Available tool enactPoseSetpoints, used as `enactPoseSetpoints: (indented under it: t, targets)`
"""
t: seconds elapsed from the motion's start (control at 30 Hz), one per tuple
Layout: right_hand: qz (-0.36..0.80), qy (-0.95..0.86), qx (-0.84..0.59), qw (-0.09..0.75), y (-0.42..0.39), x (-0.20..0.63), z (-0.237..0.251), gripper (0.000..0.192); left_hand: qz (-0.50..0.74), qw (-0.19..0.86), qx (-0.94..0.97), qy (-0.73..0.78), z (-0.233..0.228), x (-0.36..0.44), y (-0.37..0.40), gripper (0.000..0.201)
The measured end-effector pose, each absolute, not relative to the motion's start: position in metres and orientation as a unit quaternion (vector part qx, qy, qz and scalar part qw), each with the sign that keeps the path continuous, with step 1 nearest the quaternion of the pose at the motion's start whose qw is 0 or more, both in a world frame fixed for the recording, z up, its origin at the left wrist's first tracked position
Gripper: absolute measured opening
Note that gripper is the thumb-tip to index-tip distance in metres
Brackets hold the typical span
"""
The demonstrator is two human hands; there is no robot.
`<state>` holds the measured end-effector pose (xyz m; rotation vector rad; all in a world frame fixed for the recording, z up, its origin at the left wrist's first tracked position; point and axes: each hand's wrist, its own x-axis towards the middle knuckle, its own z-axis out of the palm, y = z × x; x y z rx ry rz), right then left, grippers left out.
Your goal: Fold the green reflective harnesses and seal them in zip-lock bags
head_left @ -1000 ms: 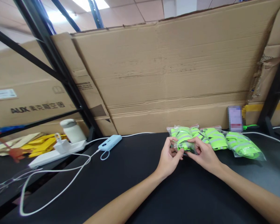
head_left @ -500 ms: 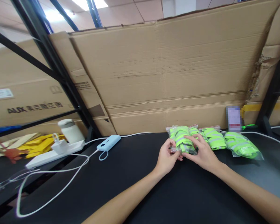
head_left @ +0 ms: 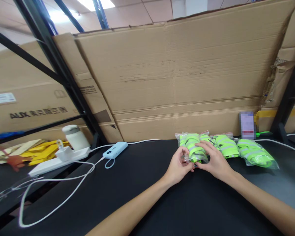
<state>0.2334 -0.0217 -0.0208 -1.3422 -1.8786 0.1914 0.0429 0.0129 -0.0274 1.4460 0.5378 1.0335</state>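
Note:
At the back of the black table lies a clear zip bag of neon-green reflective straps (head_left: 193, 147), between my two hands. My left hand (head_left: 179, 165) grips its near left corner, thumb and fingers closed on the plastic. My right hand (head_left: 215, 160) clasps the right side, its fingers over the top and its thumb at the near edge. To the right lie more bags of the same straps: one partly hidden behind my right hand, a middle bag (head_left: 226, 146) and a right-hand bag (head_left: 256, 153).
A cardboard sheet (head_left: 167, 78) stands behind the black table (head_left: 147, 183). Left are a light-blue power bank (head_left: 116, 150) with a white cable, a power strip (head_left: 49, 165), a white bottle (head_left: 76, 137) and yellow packets (head_left: 43, 152). A blurred purple card (head_left: 247, 124) leans at back right.
My fingers have shifted slightly on the bag's near edge, with my left thumb a little further right. The bag stays in about the same place.

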Motion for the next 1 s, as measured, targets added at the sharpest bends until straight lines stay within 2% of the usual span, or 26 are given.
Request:
enactPoseSetpoints:
  t: [0.4,0.63,0.83,1.0]
  targets:
    - [0.044,-0.749,-0.501,0.431,-0.017,0.236,-0.03,0.049,0.426,0.573,0.645,0.271,-0.023,0.041,0.012,0.041]
    - [0.053,-0.776,-0.46,0.429,-0.024,0.231,-0.027,0.053,0.433,0.493,0.675,0.339,-0.024,0.036,0.015,0.038]
    - [0.064,-0.763,-0.474,0.435,-0.021,0.231,-0.028,0.042,0.436,0.387,0.737,0.342,-0.024,0.032,0.016,0.032]
    - [0.057,-0.765,-0.449,0.459,-0.014,0.235,-0.033,0.047,0.399,0.298,0.788,0.362,-0.016,0.029,0.013,0.031]
